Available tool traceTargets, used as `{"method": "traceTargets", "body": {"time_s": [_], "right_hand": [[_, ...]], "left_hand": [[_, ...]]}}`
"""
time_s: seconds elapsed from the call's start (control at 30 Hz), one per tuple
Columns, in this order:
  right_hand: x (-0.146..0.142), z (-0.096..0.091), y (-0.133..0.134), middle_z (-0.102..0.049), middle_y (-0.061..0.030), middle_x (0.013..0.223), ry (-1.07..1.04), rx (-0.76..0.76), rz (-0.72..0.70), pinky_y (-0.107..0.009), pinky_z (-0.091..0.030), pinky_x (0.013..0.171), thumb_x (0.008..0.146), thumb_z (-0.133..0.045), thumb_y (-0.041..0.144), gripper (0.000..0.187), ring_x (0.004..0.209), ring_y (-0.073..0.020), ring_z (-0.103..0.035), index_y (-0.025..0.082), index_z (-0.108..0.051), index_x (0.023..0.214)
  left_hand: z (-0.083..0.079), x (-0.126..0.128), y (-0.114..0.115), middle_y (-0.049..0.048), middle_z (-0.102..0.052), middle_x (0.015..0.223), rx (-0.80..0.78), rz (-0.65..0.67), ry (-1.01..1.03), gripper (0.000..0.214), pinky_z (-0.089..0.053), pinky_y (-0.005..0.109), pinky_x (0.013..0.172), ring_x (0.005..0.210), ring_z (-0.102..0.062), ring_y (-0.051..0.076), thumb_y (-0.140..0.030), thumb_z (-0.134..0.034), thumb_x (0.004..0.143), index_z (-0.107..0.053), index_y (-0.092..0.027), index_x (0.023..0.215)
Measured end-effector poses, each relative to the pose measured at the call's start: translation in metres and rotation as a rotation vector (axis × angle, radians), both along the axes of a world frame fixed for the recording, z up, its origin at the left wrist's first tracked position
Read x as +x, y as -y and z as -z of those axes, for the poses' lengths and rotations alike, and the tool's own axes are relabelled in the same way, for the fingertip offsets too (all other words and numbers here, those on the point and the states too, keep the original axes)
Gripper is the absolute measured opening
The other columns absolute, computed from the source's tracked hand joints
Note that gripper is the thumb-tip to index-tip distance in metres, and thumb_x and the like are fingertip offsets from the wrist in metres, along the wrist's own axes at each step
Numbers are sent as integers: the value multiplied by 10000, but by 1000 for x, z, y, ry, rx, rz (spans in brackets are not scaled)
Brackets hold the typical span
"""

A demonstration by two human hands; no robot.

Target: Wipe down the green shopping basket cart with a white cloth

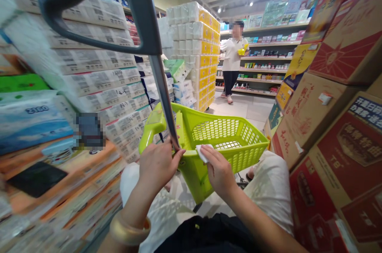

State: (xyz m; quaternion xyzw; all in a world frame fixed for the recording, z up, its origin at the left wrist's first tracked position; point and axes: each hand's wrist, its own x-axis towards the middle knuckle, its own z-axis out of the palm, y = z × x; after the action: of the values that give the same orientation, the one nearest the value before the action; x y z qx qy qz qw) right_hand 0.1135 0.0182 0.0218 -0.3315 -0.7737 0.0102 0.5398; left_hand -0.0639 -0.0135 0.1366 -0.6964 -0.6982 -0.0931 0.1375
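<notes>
A lime-green shopping basket with perforated sides stands between my knees. Its steel pole rises to a dark grey handle close to the camera. My left hand is closed on the basket's near rim beside the foot of the pole, with the thumb along the rim and some fingers hidden. To its right, my right hand presses a folded white tissue against the same rim. The visible basket floor is bare.
Stacked cartons rise closely on my right. Paper packs are piled on my left, with a dark flat object on top of a lower pack. Beyond the basket, a person holding something yellow stands in the aisle before stocked shelves.
</notes>
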Motion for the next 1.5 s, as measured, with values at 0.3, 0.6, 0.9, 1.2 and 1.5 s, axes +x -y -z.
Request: {"method": "traceTargets", "body": {"time_s": [0.3,0.6,0.9,1.2,1.5], "right_hand": [[-15,-14,12,-630,-103,1300,37,2,-102,-405,-442,1105,924,-386,44,481,1266,-197,-546,197,-549,1350],[12,11,0,-665,-99,1240,-52,-61,71,-456,-489,1052,896,-398,47,485,1219,-232,-589,228,-604,1296],[1,0,4,-642,-90,1281,-18,-30,-49,-445,-464,1080,907,-392,47,488,1261,-217,-552,226,-581,1319],[-16,-16,13,-645,-77,1283,11,19,-184,-426,-440,1105,906,-399,37,492,1259,-193,-553,219,-565,1331],[-10,-11,8,-651,-83,1271,-33,-33,-83,-442,-458,1088,905,-402,39,487,1242,-206,-568,228,-579,1318]], "left_hand": [[2,4,-1,70,-745,826,3,-8,13,401,-458,367,750,823,-685,297,-476,-474,888,-657,-224,1141],[1,3,1,48,-744,897,-10,15,25,348,-442,361,759,826,-672,272,-449,-456,903,-668,-237,1079],[1,1,1,57,-741,837,8,25,20,359,-443,369,756,814,-672,285,-451,-443,906,-657,-226,1088],[2,2,1,74,-749,857,24,42,1,397,-452,377,769,813,-682,292,-456,-432,909,-651,-200,1119],[3,1,0,78,-744,820,41,39,7,398,-455,378,760,804,-682,296,-457,-438,903,-657,-201,1115]]}}
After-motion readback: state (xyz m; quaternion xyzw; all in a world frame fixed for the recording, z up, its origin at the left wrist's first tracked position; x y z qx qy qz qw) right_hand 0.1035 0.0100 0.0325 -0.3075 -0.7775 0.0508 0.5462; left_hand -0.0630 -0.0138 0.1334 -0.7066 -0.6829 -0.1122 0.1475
